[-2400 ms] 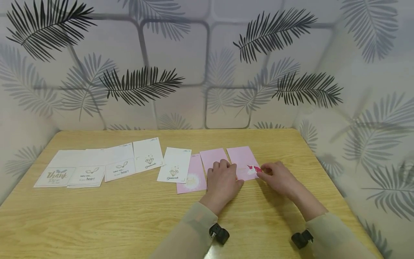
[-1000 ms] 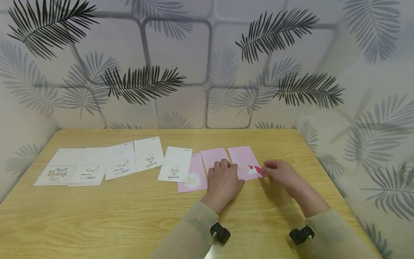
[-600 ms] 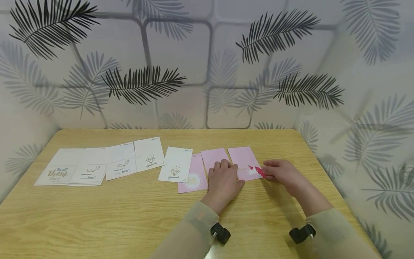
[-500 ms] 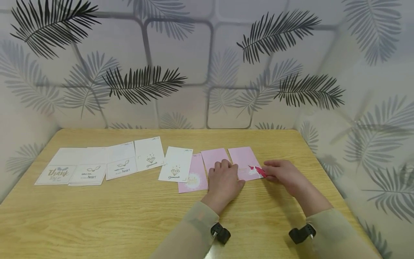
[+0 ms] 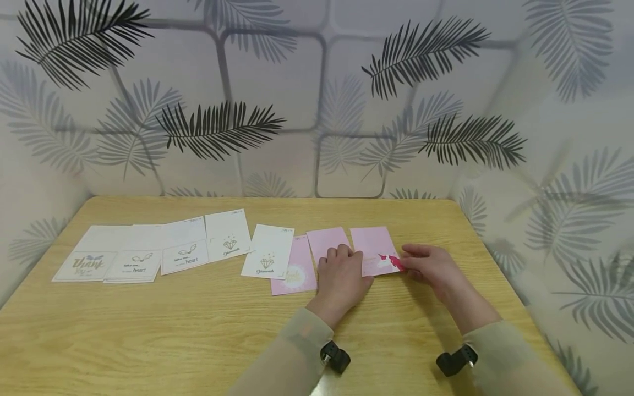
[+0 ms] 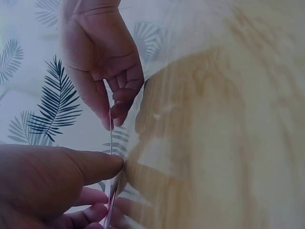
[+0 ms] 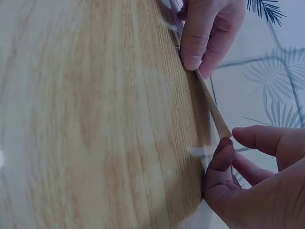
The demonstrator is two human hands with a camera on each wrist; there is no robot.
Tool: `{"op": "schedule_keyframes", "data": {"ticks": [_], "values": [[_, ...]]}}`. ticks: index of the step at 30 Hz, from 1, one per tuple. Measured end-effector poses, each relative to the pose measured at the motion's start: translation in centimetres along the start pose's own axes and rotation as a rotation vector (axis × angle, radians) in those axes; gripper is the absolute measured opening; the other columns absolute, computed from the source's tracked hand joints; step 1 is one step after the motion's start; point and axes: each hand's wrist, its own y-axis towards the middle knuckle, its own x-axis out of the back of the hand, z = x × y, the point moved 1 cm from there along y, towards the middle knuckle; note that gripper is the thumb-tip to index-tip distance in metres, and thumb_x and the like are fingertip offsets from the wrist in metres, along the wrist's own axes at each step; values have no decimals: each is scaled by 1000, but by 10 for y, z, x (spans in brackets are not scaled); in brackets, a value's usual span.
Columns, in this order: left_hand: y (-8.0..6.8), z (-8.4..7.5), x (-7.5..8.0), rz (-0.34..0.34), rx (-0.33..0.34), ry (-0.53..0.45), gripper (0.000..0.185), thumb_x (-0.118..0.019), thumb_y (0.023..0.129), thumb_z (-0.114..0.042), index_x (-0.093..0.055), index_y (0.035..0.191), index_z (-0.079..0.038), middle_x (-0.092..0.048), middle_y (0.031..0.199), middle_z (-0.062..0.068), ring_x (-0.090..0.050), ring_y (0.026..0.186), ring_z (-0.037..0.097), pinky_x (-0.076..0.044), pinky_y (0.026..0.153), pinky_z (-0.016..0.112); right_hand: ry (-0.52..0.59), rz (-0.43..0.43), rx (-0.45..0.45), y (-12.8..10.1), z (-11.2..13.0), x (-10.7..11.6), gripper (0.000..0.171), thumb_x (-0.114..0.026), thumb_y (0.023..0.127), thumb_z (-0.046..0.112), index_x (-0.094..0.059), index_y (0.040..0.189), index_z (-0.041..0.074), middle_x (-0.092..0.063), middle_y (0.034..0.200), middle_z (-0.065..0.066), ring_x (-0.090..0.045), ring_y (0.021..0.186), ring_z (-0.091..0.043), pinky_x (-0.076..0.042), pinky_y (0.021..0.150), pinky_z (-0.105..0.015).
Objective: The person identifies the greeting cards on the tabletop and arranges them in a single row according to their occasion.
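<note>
My right hand (image 5: 428, 267) pinches the lower right corner of a pink card with a unicorn print (image 5: 373, 245). In the right wrist view the near edge of this card (image 7: 213, 105) is seen side-on between the hands, its right end between my thumb and fingertip. My left hand (image 5: 342, 278) holds the lower left of the same card, thumb in front and fingers behind. That hand also covers part of a plain-topped pink card (image 5: 327, 239). Left of it lies a third pink card with a round white print (image 5: 302, 278), partly under a white diamond card (image 5: 269, 250).
A second white diamond card (image 5: 228, 234) lies farther left, beside a row of white cards with a heart print (image 5: 185, 256) and a gold "Thank you" print (image 5: 86, 267). They lie on the wooden table (image 5: 163, 335), which meets leaf-patterned panels (image 5: 297, 159) behind and at the sides.
My right hand has gone from pointing at the unicorn card's corner to pinching it. The card has shifted slightly right and turned a little. My left hand stays in place.
</note>
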Motion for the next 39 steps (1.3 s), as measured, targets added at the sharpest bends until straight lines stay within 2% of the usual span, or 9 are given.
{"op": "schedule_keyframes", "data": {"ticks": [7, 11, 16, 19, 21, 25, 27, 31, 39], "values": [[2, 1, -2, 17, 11, -14, 52, -79, 102, -48, -72, 142, -15, -63, 134, 7, -54, 122, 30, -47, 99, 48, 40, 18, 12, 1, -3, -1, 61, -75, 105, 6, -49, 158, -10, -78, 117, -9, -67, 86, -10, -57, 75, -26], [2, 1, 0, 20, 15, -53, 56, -78, 103, -47, -69, 148, -14, -63, 135, 8, -54, 122, 30, -46, 100, 49, 46, 26, 22, 0, -4, -1, 61, -74, 105, 6, -49, 158, -10, -77, 114, -7, -67, 85, -12, -57, 73, -26], [2, 2, 5, -21, 6, -145, 60, -78, 104, -44, -64, 155, -15, -67, 136, 10, -57, 122, 32, -47, 100, 48, 63, 29, 36, -5, -2, 4, 60, -71, 108, 11, -47, 159, -9, -77, 109, -3, -65, 88, -13, -55, 76, -27], [3, 1, 8, -54, -6, -180, 55, -77, 105, -42, -66, 151, -15, -70, 132, 9, -61, 119, 33, -50, 98, 48, 98, 36, 45, -8, -2, 10, 62, -71, 108, 13, -44, 160, -7, -75, 106, 2, -65, 90, -13, -55, 79, -27], [4, 0, 8, -59, -6, -199, 45, -77, 105, -41, -71, 140, -14, -73, 123, 7, -63, 111, 31, -51, 94, 47, 128, 37, 46, -9, -2, 14, 62, -72, 107, 13, -44, 158, -7, -74, 105, 4, -65, 89, -12, -55, 81, -26], [6, -6, 7, -49, -6, -241, 29, -78, 105, -40, -70, 116, -14, -71, 101, 0, -63, 95, 26, -51, 86, 43, 186, 31, 28, -8, -5, 23, 56, -73, 107, 13, -46, 152, -6, -71, 101, 4, -67, 88, -9, -57, 83, -24], [7, -11, 5, -45, -14, -252, 27, -78, 105, -38, -68, 111, -14, -68, 93, -2, -62, 90, 24, -50, 84, 42, 211, 30, 20, -8, -6, 29, 53, -73, 107, 13, -47, 149, -5, -70, 99, 4, -66, 88, -8, -58, 84, -24], [12, -22, 1, -51, -37, -278, 24, -77, 105, -35, -70, 115, -14, -68, 91, -5, -64, 90, 22, -50, 84, 42, 245, 38, 12, -8, -11, 41, 48, -72, 108, 12, -48, 146, -4, -70, 97, 4, -66, 87, -7, -58, 84, -24], [20, -46, -1, -82, -79, -271, 25, -78, 106, -28, -75, 126, -14, -77, 102, -6, -70, 97, 21, -53, 88, 40, 262, 29, 18, -5, -22, 66, 38, -70, 108, 10, -56, 141, -3, -71, 94, 7, -65, 85, -5, -58, 78, -23]]}}
